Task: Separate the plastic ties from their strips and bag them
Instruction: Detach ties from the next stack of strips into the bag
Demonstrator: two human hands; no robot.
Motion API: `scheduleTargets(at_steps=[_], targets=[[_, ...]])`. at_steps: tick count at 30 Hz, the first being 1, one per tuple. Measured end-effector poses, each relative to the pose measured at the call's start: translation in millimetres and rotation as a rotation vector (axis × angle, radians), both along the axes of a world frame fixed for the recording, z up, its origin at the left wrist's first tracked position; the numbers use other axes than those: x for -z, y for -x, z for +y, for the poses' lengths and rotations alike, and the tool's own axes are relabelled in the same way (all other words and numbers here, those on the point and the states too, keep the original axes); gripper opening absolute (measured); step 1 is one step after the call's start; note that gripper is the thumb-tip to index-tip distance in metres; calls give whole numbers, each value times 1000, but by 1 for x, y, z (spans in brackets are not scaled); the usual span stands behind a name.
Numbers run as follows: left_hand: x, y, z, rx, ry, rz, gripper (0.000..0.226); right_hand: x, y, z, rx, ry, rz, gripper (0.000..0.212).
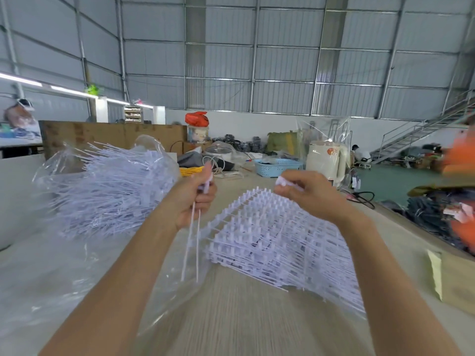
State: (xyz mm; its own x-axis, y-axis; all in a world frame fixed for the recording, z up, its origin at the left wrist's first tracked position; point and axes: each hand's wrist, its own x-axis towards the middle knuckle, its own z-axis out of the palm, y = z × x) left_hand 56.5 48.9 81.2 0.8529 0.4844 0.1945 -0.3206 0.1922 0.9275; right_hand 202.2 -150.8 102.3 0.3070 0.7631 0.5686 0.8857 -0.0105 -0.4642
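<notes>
A stack of white tie strips (272, 242) lies on the table in front of me, its far edge lifted. My right hand (305, 194) pinches a tie head at that raised top edge. My left hand (198, 199) grips two loose white ties (192, 242) by their heads, and their tails hang down over the table. To the left, a clear plastic bag (51, 170) holds a big heap of separated white ties (113, 191).
Clear plastic sheeting (64, 273) covers the table's left part. A cardboard box (460, 281) sits at the right edge. Beyond are a blue basket (277, 167), a cream kettle (326, 160), yellow ties (190, 171) and a person in orange (460, 160) at far right.
</notes>
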Motion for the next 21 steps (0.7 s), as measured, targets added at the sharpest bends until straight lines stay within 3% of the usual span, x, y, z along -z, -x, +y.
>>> scheduleTargets(at_steps=[2,4,8,10,12,14,18,21], targets=[[11,-10,-3,-169,-114,116,30,-12,12,-7,-65,-42,55,5],[19,-17,-10,-204,-211,188,19,-20,23,-6,-108,-31,52,16],[26,-28,-29,-142,-301,190,13,-8,35,14,-133,200,-180,30],[28,-34,-40,-98,-268,182,26,4,34,24,-110,248,-178,48],[28,-36,-47,-15,-222,187,55,12,30,29,-68,189,-125,66],[28,-37,-51,62,-222,164,66,15,25,31,-40,124,-90,72],[31,-35,-53,-97,-476,155,30,17,14,29,-67,105,-78,71],[33,-36,-50,-187,-500,73,36,17,2,18,17,225,-76,81]])
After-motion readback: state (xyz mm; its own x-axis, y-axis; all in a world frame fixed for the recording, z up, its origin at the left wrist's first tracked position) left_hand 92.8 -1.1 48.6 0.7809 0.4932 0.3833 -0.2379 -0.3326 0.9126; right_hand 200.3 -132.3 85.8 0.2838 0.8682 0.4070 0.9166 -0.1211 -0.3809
